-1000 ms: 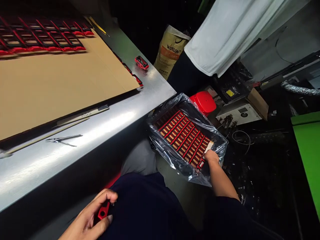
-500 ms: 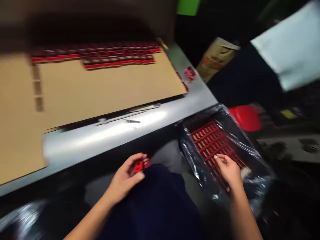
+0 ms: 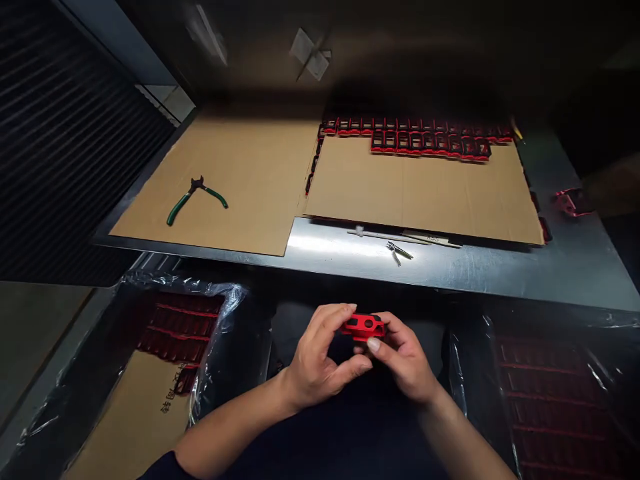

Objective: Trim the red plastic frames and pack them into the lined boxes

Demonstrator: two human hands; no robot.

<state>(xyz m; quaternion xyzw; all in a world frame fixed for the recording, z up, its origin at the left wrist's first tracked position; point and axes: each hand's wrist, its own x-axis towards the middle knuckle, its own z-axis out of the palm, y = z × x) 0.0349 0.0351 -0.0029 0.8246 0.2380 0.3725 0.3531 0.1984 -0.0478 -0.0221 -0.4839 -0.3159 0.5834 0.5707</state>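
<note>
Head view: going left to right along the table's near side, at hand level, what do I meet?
Left plastic-lined bin → left hand → red-and-black part → right hand → right plastic-lined bin.

Lighting dim overall. Glare whitens the metal table [image 3: 340,257] just toward six o'clock from centre; the plastic liner [image 3: 227,291] glints at eight. Deep shadow fills one o'clock. The red part [image 3: 364,325] appears sharp; four o'clock is murky.
</note>
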